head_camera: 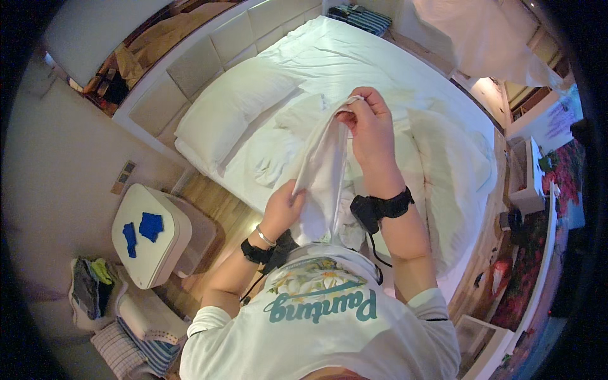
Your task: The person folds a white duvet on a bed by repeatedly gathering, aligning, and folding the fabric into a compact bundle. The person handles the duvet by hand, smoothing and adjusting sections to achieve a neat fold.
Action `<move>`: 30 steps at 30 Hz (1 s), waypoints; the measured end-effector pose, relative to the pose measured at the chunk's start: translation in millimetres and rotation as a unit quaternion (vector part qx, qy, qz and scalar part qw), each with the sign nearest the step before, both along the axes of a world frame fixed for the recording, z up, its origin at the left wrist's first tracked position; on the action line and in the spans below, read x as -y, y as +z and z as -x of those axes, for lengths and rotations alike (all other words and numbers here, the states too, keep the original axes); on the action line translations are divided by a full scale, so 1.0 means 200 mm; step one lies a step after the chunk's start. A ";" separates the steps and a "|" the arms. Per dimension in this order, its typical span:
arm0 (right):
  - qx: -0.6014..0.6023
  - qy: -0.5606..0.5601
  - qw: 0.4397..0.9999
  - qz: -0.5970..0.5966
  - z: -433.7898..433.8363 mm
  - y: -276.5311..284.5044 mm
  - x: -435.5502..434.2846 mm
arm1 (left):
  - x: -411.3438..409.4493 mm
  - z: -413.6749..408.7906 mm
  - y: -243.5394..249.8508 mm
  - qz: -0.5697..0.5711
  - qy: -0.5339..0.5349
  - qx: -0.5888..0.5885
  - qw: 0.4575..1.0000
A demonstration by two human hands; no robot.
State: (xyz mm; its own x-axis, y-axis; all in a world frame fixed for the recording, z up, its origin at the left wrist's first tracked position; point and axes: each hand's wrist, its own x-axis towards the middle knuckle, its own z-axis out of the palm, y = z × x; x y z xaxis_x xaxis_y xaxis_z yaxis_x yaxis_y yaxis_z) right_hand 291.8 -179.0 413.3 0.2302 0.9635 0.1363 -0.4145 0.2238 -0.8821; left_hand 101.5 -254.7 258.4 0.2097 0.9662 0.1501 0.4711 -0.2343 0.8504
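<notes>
A white cloth garment (323, 175) hangs between my two hands, over the bed. My right hand (373, 126) pinches its upper edge, raised farther out. Lower on the cloth's near left edge, my left hand (283, 204) grips it between thumb and fingers. Beneath and beyond lies a bed with a wrinkled white sheet (361, 61). A white pillow (237, 109) leans by the padded headboard, and a small bunched white cloth (270, 168) lies left of the held one. To the right of my right hand is a heaped white quilt (446, 175). The kind of garment is unclear.
Left of the bed stands a white bedside table (161, 237) with two blue cloths (151, 226) on it. An armchair (147, 313) with clothes and a striped cushion is at the lower left. Folded striped textiles (365, 20) lie beyond the bed; a white cabinet (526, 190) stands right.
</notes>
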 end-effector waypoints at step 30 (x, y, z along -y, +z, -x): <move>0.161 -0.186 0.968 0.051 -0.43 -0.52 -0.15 | -0.74 0.54 0.04 -0.030 0.325 0.236 0.915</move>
